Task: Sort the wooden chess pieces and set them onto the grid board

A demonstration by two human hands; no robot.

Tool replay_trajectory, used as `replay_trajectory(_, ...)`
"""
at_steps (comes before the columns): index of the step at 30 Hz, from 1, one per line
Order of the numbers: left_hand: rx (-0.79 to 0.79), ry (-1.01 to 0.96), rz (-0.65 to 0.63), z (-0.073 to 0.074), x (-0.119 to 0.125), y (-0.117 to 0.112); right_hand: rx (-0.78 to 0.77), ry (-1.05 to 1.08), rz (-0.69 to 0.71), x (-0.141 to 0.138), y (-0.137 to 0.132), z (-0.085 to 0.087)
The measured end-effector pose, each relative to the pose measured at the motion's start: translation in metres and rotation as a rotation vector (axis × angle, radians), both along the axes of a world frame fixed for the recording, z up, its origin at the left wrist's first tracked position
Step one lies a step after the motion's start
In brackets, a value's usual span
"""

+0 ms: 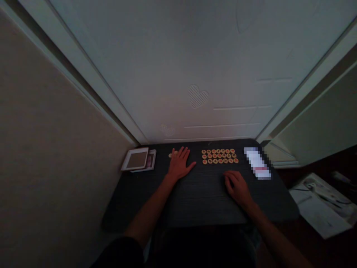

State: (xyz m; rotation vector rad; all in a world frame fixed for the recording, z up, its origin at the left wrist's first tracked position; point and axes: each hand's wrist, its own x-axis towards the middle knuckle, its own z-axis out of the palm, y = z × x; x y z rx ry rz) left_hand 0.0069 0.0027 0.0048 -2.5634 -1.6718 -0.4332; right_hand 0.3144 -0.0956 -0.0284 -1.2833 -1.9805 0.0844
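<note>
Left hand (180,162) spread flat, right hand (238,189) curled on the bench (200,197). Red markings on the round pieces (220,156) are unreadable.

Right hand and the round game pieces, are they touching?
Apart. The head view shows a strip of dark table between the right hand and the nearest of the round game pieces.

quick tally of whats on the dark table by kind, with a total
xiangqi pieces in rows: 21
xiangqi pieces beside the left hand, partly hidden: 2
white-framed pictures: 2
pixelated, unreadable item: 1
total: 26
</note>
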Motion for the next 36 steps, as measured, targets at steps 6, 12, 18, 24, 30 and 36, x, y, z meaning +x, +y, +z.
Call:
replay_trajectory(6,0.000,0.016,-0.140,-0.001,0.019,-0.028,-0.025,-0.016,0.032,0.001,0.000,0.000)
replay_trajectory(12,-0.032,-0.017,-0.177,-0.001,0.019,-0.046,-0.048,-0.018,0.040,0.001,0.000,-0.002)
replay_trajectory(18,-0.118,-0.136,-0.267,-0.003,0.024,-0.072,-0.082,-0.043,0.100,-0.001,0.000,0.001)
replay_trajectory(24,-0.172,-0.192,-0.461,-0.004,0.039,-0.092,-0.113,-0.046,0.135,-0.003,-0.001,0.005)
replay_trajectory(30,-0.117,-0.147,-0.509,-0.003,0.053,-0.089,-0.110,-0.033,0.123,-0.004,-0.001,0.003)
replay_trajectory(36,-0.034,-0.058,-0.536,-0.009,0.062,-0.082,-0.089,-0.036,0.110,-0.006,-0.003,-0.001)
